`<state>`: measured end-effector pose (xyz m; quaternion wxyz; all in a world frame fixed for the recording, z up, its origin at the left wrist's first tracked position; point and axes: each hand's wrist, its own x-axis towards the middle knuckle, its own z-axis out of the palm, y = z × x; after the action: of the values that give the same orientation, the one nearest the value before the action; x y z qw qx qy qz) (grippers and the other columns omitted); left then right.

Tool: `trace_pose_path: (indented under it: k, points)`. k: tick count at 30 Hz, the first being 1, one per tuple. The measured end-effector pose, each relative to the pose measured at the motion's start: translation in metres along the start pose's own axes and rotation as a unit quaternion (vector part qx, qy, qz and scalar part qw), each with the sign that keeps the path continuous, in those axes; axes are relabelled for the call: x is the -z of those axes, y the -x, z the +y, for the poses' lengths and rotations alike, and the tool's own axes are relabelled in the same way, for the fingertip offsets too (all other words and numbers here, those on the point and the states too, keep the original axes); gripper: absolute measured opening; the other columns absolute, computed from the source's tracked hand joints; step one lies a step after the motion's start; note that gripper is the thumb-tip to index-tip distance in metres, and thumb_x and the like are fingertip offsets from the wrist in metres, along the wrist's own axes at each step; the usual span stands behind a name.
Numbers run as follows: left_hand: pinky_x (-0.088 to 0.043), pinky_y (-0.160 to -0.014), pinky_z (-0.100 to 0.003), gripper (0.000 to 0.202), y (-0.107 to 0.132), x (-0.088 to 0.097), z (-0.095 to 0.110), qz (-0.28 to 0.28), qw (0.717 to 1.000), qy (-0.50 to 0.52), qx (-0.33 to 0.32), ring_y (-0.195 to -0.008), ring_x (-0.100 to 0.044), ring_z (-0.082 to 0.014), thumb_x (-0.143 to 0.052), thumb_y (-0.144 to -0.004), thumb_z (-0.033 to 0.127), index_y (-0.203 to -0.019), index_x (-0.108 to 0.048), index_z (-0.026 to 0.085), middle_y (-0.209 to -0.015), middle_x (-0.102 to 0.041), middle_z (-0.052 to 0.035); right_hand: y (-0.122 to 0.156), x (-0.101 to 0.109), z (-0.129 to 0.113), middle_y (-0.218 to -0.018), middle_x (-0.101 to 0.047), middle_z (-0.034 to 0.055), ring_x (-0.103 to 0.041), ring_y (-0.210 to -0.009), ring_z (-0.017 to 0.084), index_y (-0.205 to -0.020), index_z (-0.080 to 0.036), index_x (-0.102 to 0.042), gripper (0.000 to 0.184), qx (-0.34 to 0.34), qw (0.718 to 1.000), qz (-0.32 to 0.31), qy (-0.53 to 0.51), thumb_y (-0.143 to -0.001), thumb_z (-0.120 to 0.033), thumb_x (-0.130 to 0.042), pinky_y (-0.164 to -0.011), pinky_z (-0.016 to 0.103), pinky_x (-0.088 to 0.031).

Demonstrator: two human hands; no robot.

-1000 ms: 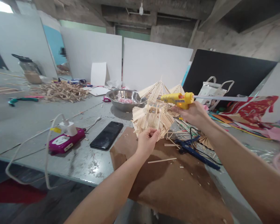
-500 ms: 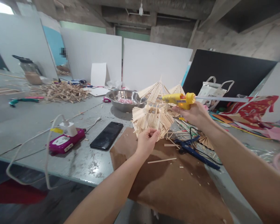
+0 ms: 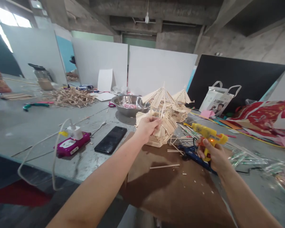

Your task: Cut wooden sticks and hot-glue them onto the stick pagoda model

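Observation:
A model built of thin wooden sticks [image 3: 165, 110], with peaked roofs, stands at the far edge of a brown cardboard sheet [image 3: 178, 186]. My left hand [image 3: 146, 125] grips its left side, fingers closed on the sticks. To the right, low over the table, my right hand [image 3: 212, 155] is wrapped round the handle of a yellow glue gun [image 3: 207, 133]. The gun's nozzle points up and left, a short way off the model. A clear glue stick trails from its back.
A steel bowl [image 3: 129, 104] sits behind the model. A black phone [image 3: 110, 140] and a magenta power strip [image 3: 72, 144] with a white cable lie left. A blue tool [image 3: 192, 153], loose sticks, a stick pile [image 3: 70, 96], bags and coloured paper crowd the table.
My right hand dropped the glue gun from beside the roof down to near the table on the right. My left hand shifted up the model's side. The camera tilted slightly.

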<state>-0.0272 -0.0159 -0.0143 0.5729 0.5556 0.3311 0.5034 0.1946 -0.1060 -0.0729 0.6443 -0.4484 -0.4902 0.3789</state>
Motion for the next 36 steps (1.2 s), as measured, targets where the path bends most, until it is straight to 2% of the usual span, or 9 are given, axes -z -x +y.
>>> trace_pose_path:
  k: [3, 8, 14, 20, 30, 36]
  points:
    - [-0.013, -0.028, -0.017, 0.016, -0.011, 0.002, 0.008, -0.026, 0.999, 0.022, 0.014, -0.026, -0.026, -0.0004, -0.061, -0.061, 0.022, -0.054, -0.048, 0.014, -0.038, -0.040, 0.0066, 0.005, 0.006, 0.014, -0.065, -0.054, -0.0011, -0.039, -0.031, 0.002, -0.068, -0.017, -0.052, 0.023, -0.004, 0.999, -0.001, -0.039, -0.068, -0.040, -0.054, -0.035, 0.021, -0.035]
    - [-0.011, -0.029, -0.018, 0.017, -0.025, 0.007, 0.014, -0.037, 0.997, 0.049, 0.039, -0.026, -0.026, -0.0002, -0.062, -0.061, 0.020, -0.052, -0.048, 0.014, -0.038, -0.040, 0.0064, 0.009, 0.010, 0.025, -0.064, -0.053, -0.0014, -0.039, -0.032, 0.002, -0.069, -0.017, -0.052, 0.023, -0.034, 0.998, -0.026, -0.047, -0.069, -0.040, -0.054, -0.036, 0.021, -0.034]
    - [-0.011, -0.030, -0.018, 0.016, -0.032, 0.008, 0.015, -0.044, 0.995, 0.060, 0.067, -0.025, -0.026, -0.0004, -0.062, -0.060, 0.022, -0.054, -0.050, 0.013, -0.039, -0.040, 0.0069, 0.012, 0.012, 0.026, -0.063, -0.053, -0.0016, -0.038, -0.032, 0.002, -0.068, -0.017, -0.052, 0.022, -0.040, 0.998, -0.031, -0.040, -0.068, -0.039, -0.055, -0.036, 0.020, -0.033]
    - [-0.011, -0.030, -0.018, 0.015, -0.037, 0.010, 0.014, -0.062, 0.993, 0.075, 0.064, -0.026, -0.027, -0.0007, -0.062, -0.059, 0.024, -0.058, -0.053, 0.013, -0.039, -0.040, 0.0069, 0.011, 0.014, 0.029, -0.063, -0.053, -0.0022, -0.038, -0.032, 0.002, -0.068, -0.018, -0.052, 0.022, -0.051, 0.997, -0.047, -0.028, -0.070, -0.039, -0.053, -0.036, 0.020, -0.034]
    - [-0.010, -0.031, -0.019, 0.014, -0.044, 0.011, 0.013, -0.058, 0.987, 0.119, 0.090, -0.027, -0.025, -0.0002, -0.062, -0.060, 0.024, -0.061, -0.054, 0.012, -0.038, -0.040, 0.0069, 0.010, 0.013, 0.029, -0.064, -0.053, -0.0015, -0.038, -0.032, 0.002, -0.068, -0.017, -0.053, 0.022, -0.052, 0.997, -0.051, -0.027, -0.069, -0.040, -0.053, -0.037, 0.021, -0.035]
    - [-0.010, -0.031, -0.019, 0.013, -0.044, 0.011, 0.013, -0.055, 0.987, 0.127, 0.080, -0.027, -0.026, -0.0003, -0.062, -0.061, 0.023, -0.061, -0.054, 0.013, -0.038, -0.039, 0.0068, 0.011, 0.014, 0.031, -0.063, -0.052, -0.0019, -0.038, -0.032, 0.002, -0.069, -0.017, -0.053, 0.020, -0.053, 0.997, -0.054, -0.032, -0.070, -0.038, -0.053, -0.037, 0.020, -0.034]
